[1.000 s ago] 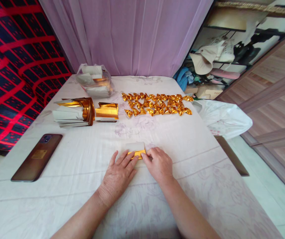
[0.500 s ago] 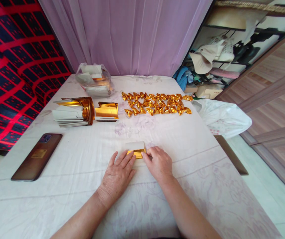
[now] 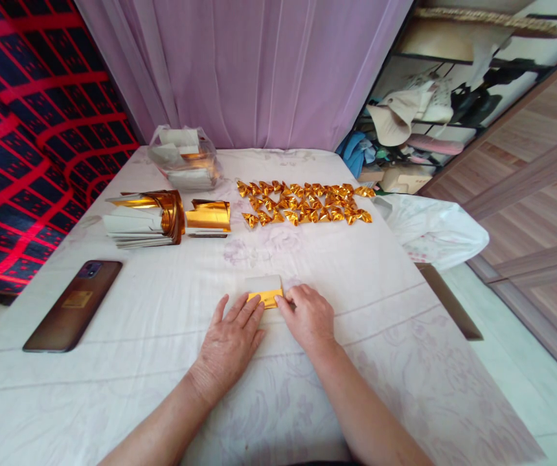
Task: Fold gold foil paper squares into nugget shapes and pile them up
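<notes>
A small sheet of gold foil paper [image 3: 265, 298] lies on the table with its near part folded, gold side up, and its white back [image 3: 263, 283] showing at the far edge. Flat and spread, the fingertips of my left hand [image 3: 234, 335] press on its left part. My right hand [image 3: 309, 316] has its fingers curled, with thumb and forefinger at the sheet's right edge. Folded gold foil pieces [image 3: 307, 202] stand in rows farther back. To their left are a small stack of gold sheets [image 3: 209, 215] and a thicker fanned stack [image 3: 135, 221].
A brown phone [image 3: 73, 305] lies at the left of the cloth-covered table [image 3: 162, 291]. A clear plastic bag [image 3: 184, 158] of more paper sits at the back left. Beyond the right edge are a white plastic bag [image 3: 443, 228] and shelves with a cap [image 3: 391, 118].
Both hands stay almost in place on the sheet. The gold fold lies a little flatter and brighter now. The view has shifted slightly.
</notes>
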